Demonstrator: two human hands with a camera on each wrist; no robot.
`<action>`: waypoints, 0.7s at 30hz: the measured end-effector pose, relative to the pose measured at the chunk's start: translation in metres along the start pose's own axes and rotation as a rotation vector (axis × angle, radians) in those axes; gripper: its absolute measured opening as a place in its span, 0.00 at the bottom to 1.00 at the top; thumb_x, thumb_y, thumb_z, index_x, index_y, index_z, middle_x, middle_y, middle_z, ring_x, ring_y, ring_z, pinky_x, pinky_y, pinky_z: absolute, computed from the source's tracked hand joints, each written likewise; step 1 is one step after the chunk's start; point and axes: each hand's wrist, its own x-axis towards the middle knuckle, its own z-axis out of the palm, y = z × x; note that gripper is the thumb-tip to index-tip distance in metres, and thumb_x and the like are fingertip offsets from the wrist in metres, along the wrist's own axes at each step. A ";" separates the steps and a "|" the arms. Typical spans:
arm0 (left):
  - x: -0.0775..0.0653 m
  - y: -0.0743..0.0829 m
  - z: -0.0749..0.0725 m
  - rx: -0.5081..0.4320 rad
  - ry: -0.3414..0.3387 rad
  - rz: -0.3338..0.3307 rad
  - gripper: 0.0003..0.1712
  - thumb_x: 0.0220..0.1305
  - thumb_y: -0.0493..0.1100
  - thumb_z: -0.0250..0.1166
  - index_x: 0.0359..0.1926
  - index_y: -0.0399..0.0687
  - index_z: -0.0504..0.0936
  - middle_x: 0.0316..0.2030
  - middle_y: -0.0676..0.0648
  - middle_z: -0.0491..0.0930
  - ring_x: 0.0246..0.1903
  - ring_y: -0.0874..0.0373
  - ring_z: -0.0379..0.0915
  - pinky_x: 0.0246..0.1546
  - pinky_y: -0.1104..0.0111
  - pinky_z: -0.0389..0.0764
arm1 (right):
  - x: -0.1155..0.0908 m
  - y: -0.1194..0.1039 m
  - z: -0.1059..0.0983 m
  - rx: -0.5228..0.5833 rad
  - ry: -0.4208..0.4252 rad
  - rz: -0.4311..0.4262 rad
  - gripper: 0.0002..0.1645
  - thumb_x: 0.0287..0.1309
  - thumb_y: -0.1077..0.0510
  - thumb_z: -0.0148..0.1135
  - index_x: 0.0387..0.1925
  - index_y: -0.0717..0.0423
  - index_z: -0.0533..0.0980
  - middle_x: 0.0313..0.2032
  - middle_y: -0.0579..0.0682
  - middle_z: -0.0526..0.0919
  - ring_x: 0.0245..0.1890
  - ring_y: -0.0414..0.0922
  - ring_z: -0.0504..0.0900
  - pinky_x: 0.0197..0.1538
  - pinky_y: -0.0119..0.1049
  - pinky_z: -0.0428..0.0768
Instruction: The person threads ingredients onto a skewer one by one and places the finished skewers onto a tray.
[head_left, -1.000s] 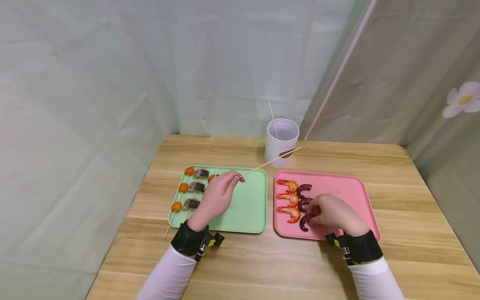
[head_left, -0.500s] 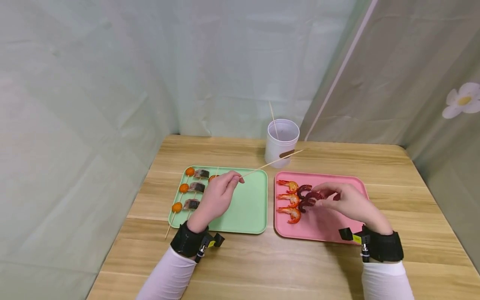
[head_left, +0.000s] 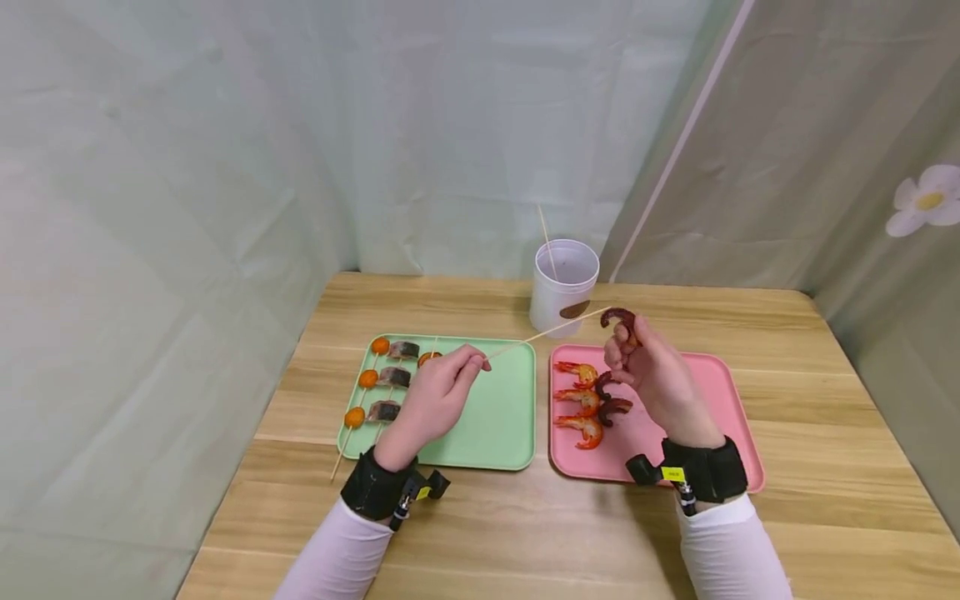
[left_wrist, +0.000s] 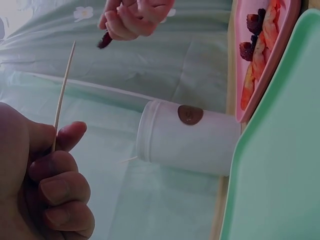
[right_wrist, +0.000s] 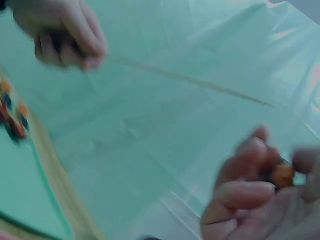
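My left hand [head_left: 438, 396] pinches a bamboo skewer [head_left: 551, 330] between thumb and fingers over the green tray [head_left: 487, 425]. The bare point slants up and to the right. Raised above the pink tray [head_left: 705, 425], my right hand [head_left: 660, 383] holds a dark, curled octopus tentacle [head_left: 618, 317]. In the left wrist view a gap shows between the skewer tip and the tentacle [left_wrist: 104, 40]. Two more tentacles [head_left: 613, 410] lie on the pink tray beside several orange shrimp [head_left: 579, 430]. Fingers hide most of the held tentacle in the blurred right wrist view.
Loaded skewers with orange balls [head_left: 355, 417] and grey fish pieces [head_left: 384, 411] fill the green tray's left side, partly behind the left hand. A white cup [head_left: 558, 304] with a skewer standing in it is behind the trays. Curtains [head_left: 480, 142] hang around the wooden table [head_left: 525, 533].
My right hand has picked a tentacle off the pink tray and lifted it up and forward to near the skewer's tip. The left hand stays almost still with the skewer.
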 end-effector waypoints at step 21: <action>0.000 0.006 0.010 0.080 -0.084 0.051 0.11 0.84 0.42 0.58 0.43 0.48 0.87 0.23 0.58 0.71 0.21 0.64 0.62 0.26 0.65 0.70 | 0.002 0.018 0.031 -0.149 0.283 -0.100 0.34 0.85 0.33 0.28 0.37 0.56 0.64 0.25 0.46 0.65 0.26 0.43 0.61 0.33 0.41 0.54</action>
